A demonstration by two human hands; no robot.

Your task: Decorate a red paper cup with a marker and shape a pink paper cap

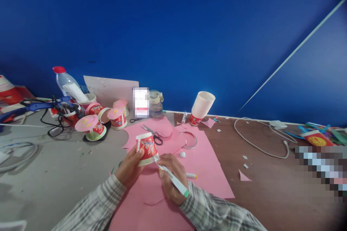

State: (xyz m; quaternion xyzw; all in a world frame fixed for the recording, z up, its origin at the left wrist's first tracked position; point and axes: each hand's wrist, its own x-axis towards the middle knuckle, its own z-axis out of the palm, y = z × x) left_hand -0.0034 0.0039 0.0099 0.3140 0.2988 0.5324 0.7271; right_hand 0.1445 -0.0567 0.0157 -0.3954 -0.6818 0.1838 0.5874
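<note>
My left hand (130, 166) is closed around the side of a red patterned paper cup (147, 147), which is held upside down above pink paper (206, 173). A green band runs along the cup's wide rim. In my right hand (173, 175) is a white marker pen (173, 180) with a green end, its tip at the cup's rim on the right. Behind the cup lie black-handled scissors (157, 139) on the pink sheets. A second marker with a yellow end (191, 175) and a small white cap (182, 155) lie right of my right hand.
Several decorated cups with pink discs (117, 118) stand at the left, near a blue glue gun (40, 106) and a bottle (65, 79). A leaning stack of paper cups (202, 108), a tape ring (191, 140), a jar (156, 104) and a white cable (260, 151) lie beyond and right.
</note>
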